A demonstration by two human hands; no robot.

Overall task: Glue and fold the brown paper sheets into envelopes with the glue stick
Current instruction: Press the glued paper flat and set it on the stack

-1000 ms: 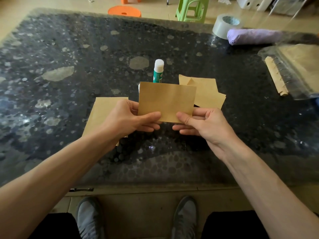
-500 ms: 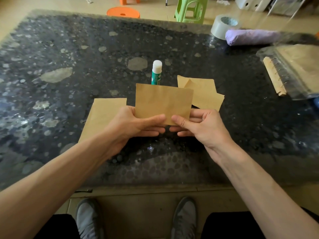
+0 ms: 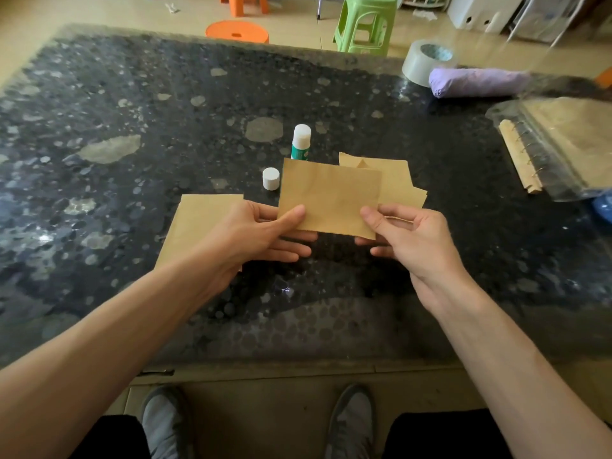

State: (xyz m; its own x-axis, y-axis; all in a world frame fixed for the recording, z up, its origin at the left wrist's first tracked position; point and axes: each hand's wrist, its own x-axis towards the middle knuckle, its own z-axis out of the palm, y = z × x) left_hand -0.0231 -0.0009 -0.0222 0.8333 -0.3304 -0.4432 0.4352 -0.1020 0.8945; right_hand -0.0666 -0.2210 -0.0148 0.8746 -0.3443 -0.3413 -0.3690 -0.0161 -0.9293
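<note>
Both grips pinch folded brown paper envelope [image 3: 328, 200]: left hand [image 3: 261, 231], right hand [image 3: 409, 241], likely pressing glued seams.

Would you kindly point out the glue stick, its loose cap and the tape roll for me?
glue stick [image 3: 301, 142], head view, on its white upper part.
cap [image 3: 271, 179], head view, on its side wall.
tape roll [image 3: 418, 66], head view, on its outer wall.
</note>
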